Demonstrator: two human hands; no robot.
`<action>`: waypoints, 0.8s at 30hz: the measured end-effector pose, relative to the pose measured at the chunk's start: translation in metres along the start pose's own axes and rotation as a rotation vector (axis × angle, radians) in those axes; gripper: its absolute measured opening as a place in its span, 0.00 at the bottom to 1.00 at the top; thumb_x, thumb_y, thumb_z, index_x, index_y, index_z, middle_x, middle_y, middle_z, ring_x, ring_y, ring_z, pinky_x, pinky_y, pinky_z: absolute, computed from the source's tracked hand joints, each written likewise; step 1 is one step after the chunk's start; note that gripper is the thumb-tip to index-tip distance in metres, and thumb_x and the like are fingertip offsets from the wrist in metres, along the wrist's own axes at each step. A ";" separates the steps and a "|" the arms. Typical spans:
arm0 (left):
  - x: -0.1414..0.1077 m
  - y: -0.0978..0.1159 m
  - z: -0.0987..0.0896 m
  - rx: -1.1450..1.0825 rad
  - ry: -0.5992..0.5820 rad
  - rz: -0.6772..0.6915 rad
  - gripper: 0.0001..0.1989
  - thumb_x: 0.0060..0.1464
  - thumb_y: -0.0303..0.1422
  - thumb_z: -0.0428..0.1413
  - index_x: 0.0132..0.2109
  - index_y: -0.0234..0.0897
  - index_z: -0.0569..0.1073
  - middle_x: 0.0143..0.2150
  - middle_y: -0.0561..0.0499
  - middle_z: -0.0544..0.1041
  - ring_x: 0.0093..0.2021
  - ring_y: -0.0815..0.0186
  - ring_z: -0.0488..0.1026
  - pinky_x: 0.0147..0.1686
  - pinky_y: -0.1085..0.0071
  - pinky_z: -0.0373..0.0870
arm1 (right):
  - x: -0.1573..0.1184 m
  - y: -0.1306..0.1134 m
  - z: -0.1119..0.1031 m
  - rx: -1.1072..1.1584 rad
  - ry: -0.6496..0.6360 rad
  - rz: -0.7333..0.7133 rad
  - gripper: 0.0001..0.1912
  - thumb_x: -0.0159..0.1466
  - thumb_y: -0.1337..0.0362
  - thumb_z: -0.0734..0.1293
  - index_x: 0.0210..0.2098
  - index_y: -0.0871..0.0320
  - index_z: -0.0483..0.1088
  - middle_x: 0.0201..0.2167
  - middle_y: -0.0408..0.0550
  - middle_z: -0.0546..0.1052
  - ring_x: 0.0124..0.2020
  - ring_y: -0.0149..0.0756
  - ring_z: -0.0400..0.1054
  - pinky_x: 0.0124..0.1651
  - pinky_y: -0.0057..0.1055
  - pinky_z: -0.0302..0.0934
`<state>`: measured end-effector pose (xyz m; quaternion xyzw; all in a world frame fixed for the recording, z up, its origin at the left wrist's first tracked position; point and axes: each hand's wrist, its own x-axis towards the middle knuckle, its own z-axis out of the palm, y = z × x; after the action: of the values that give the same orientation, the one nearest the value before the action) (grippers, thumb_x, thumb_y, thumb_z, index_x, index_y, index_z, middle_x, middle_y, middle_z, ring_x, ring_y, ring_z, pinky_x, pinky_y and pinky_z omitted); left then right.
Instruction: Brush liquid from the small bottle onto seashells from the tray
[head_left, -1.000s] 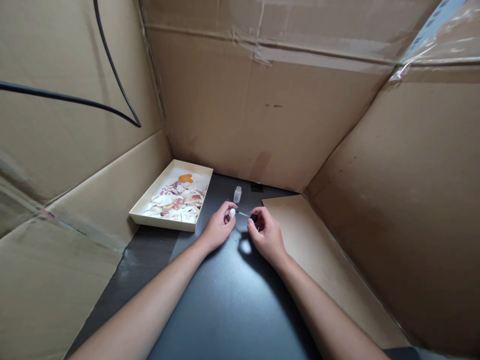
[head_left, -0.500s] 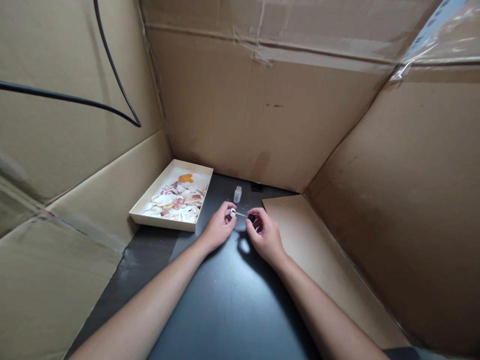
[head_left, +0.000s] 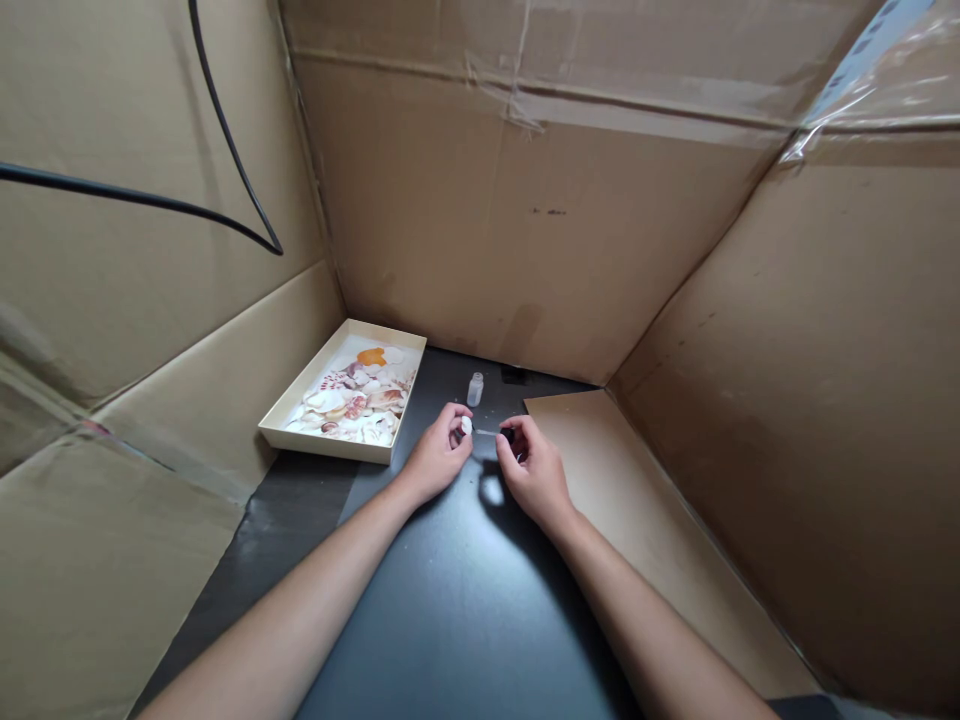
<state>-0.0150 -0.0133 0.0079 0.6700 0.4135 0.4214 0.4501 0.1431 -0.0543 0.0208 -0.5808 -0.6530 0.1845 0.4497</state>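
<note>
My left hand [head_left: 433, 458] pinches a small white piece [head_left: 466, 425], perhaps a shell, between thumb and fingers. Opposite it, my right hand [head_left: 537, 472] is closed on a black cap with a thin pale applicator stem [head_left: 486, 433]; the stem points left at the white piece. Whether its tip touches the piece I cannot tell. Just beyond both hands, a small translucent bottle [head_left: 475, 390] stands upright without a cap on the dark table [head_left: 420, 620].
At the left, a cream tray [head_left: 330, 449] holds many shells, one of them orange. A flat cardboard sheet [head_left: 637, 500] lies to the right. Cardboard walls [head_left: 465, 220] enclose the table, and a black cable [head_left: 150, 198] hangs at upper left.
My right hand has shifted slightly right with the cap and stem, drawing the stem back from the white piece. That piece now shows a plainer white side; my left hand stays in place.
</note>
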 end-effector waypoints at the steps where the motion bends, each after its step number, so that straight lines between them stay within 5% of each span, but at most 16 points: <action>1: 0.000 -0.001 0.000 0.004 0.006 0.004 0.09 0.55 0.29 0.50 0.44 0.37 0.62 0.30 0.57 0.65 0.26 0.72 0.59 0.29 0.76 0.56 | 0.000 0.000 0.000 0.018 0.012 -0.008 0.08 0.62 0.60 0.62 0.39 0.56 0.66 0.25 0.41 0.70 0.24 0.31 0.64 0.29 0.27 0.58; 7: 0.001 -0.005 0.000 0.015 0.019 0.024 0.08 0.55 0.29 0.50 0.42 0.38 0.61 0.31 0.57 0.65 0.28 0.72 0.60 0.30 0.76 0.58 | 0.000 0.000 0.000 0.070 0.015 -0.069 0.09 0.62 0.62 0.63 0.42 0.56 0.68 0.33 0.44 0.73 0.25 0.29 0.65 0.29 0.26 0.60; 19: 0.000 -0.002 -0.001 0.008 0.006 0.002 0.07 0.54 0.30 0.51 0.40 0.39 0.59 0.29 0.58 0.63 0.28 0.72 0.60 0.29 0.76 0.58 | 0.000 -0.001 -0.001 0.064 0.075 -0.137 0.09 0.61 0.64 0.63 0.41 0.57 0.68 0.32 0.45 0.71 0.26 0.30 0.63 0.30 0.27 0.60; 24: 0.000 -0.001 -0.001 0.011 0.002 0.002 0.07 0.54 0.31 0.51 0.40 0.39 0.59 0.29 0.58 0.64 0.28 0.72 0.60 0.30 0.76 0.58 | -0.001 -0.004 -0.002 0.077 0.003 -0.175 0.09 0.61 0.64 0.63 0.42 0.57 0.68 0.31 0.44 0.71 0.26 0.30 0.63 0.30 0.27 0.60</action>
<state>-0.0160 -0.0130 0.0068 0.6724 0.4156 0.4202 0.4457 0.1420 -0.0570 0.0245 -0.5040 -0.6928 0.1686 0.4874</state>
